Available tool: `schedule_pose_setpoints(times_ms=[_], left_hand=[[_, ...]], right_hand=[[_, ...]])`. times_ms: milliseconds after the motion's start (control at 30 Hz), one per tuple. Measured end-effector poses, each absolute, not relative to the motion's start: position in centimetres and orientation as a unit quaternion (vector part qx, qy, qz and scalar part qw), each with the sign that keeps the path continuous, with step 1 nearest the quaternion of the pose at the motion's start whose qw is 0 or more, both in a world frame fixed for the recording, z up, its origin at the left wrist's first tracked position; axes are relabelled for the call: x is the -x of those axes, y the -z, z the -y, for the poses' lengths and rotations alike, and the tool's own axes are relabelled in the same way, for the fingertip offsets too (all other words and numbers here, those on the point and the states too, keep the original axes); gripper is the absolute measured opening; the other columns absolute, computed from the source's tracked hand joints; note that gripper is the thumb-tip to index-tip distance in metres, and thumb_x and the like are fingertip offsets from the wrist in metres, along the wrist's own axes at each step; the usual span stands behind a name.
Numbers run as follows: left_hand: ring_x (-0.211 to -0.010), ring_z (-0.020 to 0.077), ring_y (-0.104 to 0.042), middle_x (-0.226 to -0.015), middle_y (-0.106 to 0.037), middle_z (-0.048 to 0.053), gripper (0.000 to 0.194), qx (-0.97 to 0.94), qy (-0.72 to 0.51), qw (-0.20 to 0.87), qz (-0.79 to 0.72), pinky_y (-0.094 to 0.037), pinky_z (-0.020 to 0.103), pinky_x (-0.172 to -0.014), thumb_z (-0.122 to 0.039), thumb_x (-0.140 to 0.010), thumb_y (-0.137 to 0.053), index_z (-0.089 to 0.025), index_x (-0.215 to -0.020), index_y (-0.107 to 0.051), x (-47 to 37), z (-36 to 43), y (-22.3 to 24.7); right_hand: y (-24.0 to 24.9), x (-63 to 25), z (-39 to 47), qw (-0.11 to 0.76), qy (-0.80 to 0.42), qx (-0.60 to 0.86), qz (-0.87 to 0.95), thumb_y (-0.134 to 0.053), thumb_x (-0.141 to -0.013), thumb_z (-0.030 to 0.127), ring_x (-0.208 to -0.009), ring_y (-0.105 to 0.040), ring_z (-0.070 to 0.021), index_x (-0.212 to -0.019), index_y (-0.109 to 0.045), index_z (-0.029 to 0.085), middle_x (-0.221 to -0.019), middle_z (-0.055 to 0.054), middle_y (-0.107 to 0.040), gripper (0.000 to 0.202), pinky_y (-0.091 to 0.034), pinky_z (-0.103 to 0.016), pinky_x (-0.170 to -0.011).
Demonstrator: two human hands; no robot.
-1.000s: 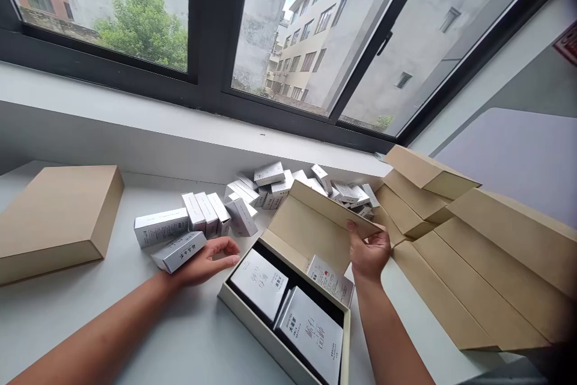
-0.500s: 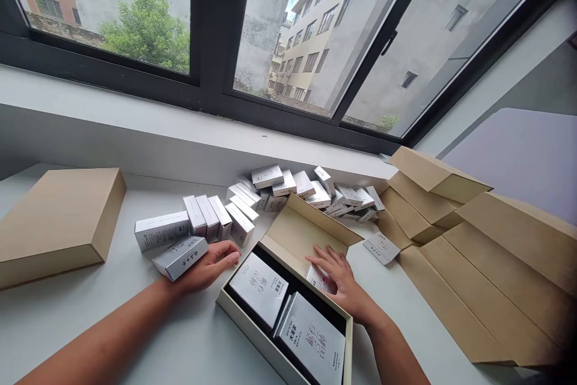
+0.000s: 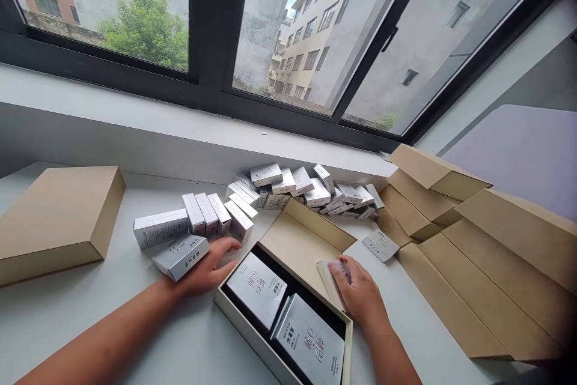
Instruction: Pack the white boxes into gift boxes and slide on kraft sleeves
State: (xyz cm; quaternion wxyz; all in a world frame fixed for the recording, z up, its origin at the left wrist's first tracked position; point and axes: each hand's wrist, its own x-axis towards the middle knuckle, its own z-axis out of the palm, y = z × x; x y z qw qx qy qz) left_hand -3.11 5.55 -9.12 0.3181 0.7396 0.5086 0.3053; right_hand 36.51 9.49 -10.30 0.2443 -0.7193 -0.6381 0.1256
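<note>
An open cream gift box (image 3: 234,319) with a black lining stands in front of me, its lid (image 3: 293,235) folded back toward the window. Two silver tea boxes, a left one (image 3: 256,289) and a right one (image 3: 311,340), fill the visible part of it. My right hand (image 3: 363,292) is closed on a small pale box (image 3: 331,283) by the lid's right edge; the fingers partly cover it. My left hand (image 3: 214,265) lies on the table, fingers apart, with the thumb near the gift box's left corner. Beside its wrist leans a silver carton (image 3: 184,256).
Several small white cartons (image 3: 315,193) lie piled along the wall under the window. More stand in a row (image 3: 207,214) at left. A closed brown box (image 3: 58,211) is on the far left, and several brown boxes (image 3: 487,277) are on the right. One flat white carton (image 3: 381,245) lies near them.
My right hand has drawn back to the right, bringing the small pale box from the inner lid to its right edge. My left hand has barely moved.
</note>
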Motion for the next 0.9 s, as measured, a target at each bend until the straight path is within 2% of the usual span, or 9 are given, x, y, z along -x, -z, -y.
schedule_pose_setpoints(times_ms=[100, 200, 300, 367, 433, 533, 633, 767, 900], left_hand=[[-0.128, 0.0311, -0.056, -0.141, -0.060, 0.011, 0.050, -0.756, -0.321, 0.277, -0.498, -0.044, 0.045, -0.109, -0.043, -0.092, -0.058, -0.022, -0.138, -0.054, 3.1, -5.7, 10.3], [-0.146, 0.0368, -0.037, -0.158, -0.042, 0.014, 0.067, -0.749, -0.350, 0.238, -0.510, -0.030, 0.054, -0.120, -0.040, -0.090, -0.061, -0.022, -0.151, -0.040, 2.9, -5.9, 11.4], [-0.153, 0.0425, -0.017, -0.167, -0.021, 0.017, 0.078, -0.736, -0.346, 0.193, -0.549, -0.015, 0.060, -0.124, -0.037, -0.087, -0.063, -0.019, -0.156, -0.032, 2.7, -6.2, 12.0], [-0.154, 0.0451, -0.012, -0.168, -0.015, 0.021, 0.078, -0.727, -0.333, 0.165, -0.578, -0.012, 0.061, -0.124, -0.036, -0.086, -0.063, -0.014, -0.155, -0.033, 2.8, -6.5, 12.1], [-0.154, 0.0448, -0.013, -0.168, -0.016, 0.021, 0.073, -0.734, -0.322, 0.144, -0.581, -0.015, 0.062, -0.123, -0.034, -0.088, -0.062, -0.014, -0.154, -0.037, 3.0, -6.6, 12.1], [-0.154, 0.0397, -0.019, -0.168, -0.021, 0.013, 0.065, -0.773, -0.315, 0.122, -0.536, -0.020, 0.060, -0.122, -0.031, -0.090, -0.060, -0.024, -0.152, -0.042, 3.4, -6.4, 11.8], [-0.154, 0.0358, -0.021, -0.169, -0.021, 0.007, 0.060, -0.802, -0.313, 0.116, -0.495, -0.024, 0.057, -0.123, -0.030, -0.092, -0.059, -0.029, -0.150, -0.045, 3.2, -5.9, 11.5], [-0.154, 0.0344, -0.022, -0.169, -0.021, 0.005, 0.057, -0.819, -0.305, 0.117, -0.472, -0.025, 0.054, -0.124, -0.031, -0.093, -0.059, -0.029, -0.148, -0.049, 2.7, -5.7, 11.1], [-0.148, 0.0317, -0.036, -0.162, -0.038, 0.005, 0.047, -0.823, -0.314, 0.139, -0.453, -0.030, 0.051, -0.122, -0.031, -0.097, -0.052, -0.029, -0.144, -0.055, 2.4, -5.9, 10.7]], right_hand=[[10.5, -38.1, -10.0, 0.282, -0.122, 0.797, 0.519, -0.046, -0.080, 0.075, -0.122, -0.052, -0.0448, -0.111, -0.063, 0.024, -0.124, -0.016, -0.065, 0.062, -0.036, -0.063, -0.104], [10.8, -39.8, -10.1, 0.315, -0.122, 0.820, 0.461, -0.041, -0.079, 0.080, -0.129, -0.046, -0.0504, -0.122, -0.058, 0.018, -0.134, -0.024, -0.058, 0.077, -0.033, -0.067, -0.105], [11.1, -40.4, -9.9, 0.358, -0.132, 0.807, 0.451, -0.037, -0.081, 0.083, -0.134, -0.045, -0.0443, -0.132, -0.051, 0.018, -0.143, -0.022, -0.052, 0.084, -0.036, -0.061, -0.108], [11.3, -40.0, -9.7, 0.379, -0.139, 0.786, 0.469, -0.044, -0.078, 0.084, -0.137, -0.043, -0.0396, -0.135, -0.049, 0.020, -0.146, -0.019, -0.050, 0.086, -0.037, -0.055, -0.111], [11.4, -39.3, -9.6, 0.382, -0.139, 0.759, 0.508, -0.059, -0.069, 0.083, -0.137, -0.042, -0.0388, -0.135, -0.050, 0.022, -0.144, -0.015, -0.051, 0.090, -0.036, -0.053, -0.112], [11.6, -38.4, -9.5, 0.362, -0.132, 0.716, 0.582, -0.075, -0.059, 0.074, -0.132, -0.044, -0.0393, -0.132, -0.054, 0.024, -0.136, -0.013, -0.055, 0.091, -0.036, -0.054, -0.111], [11.8, -38.3, -9.6, 0.349, -0.126, 0.698, 0.613, -0.078, -0.058, 0.070, -0.128, -0.046, -0.0375, -0.130, -0.055, 0.024, -0.131, -0.012, -0.056, 0.088, -0.036, -0.053, -0.112], [12.1, -38.6, -9.6, 0.339, -0.136, 0.707, 0.606, -0.078, -0.060, 0.069, -0.128, -0.047, -0.0366, -0.131, -0.053, 0.025, -0.131, -0.011, -0.055, 0.088, -0.037, -0.052, -0.111], [12.0, -38.4, -9.4, 0.346, -0.141, 0.711, 0.595, -0.076, -0.062, 0.067, -0.127, -0.048, -0.0359, -0.130, -0.054, 0.025, -0.133, -0.011, -0.055, 0.083, -0.040, -0.052, -0.109]])
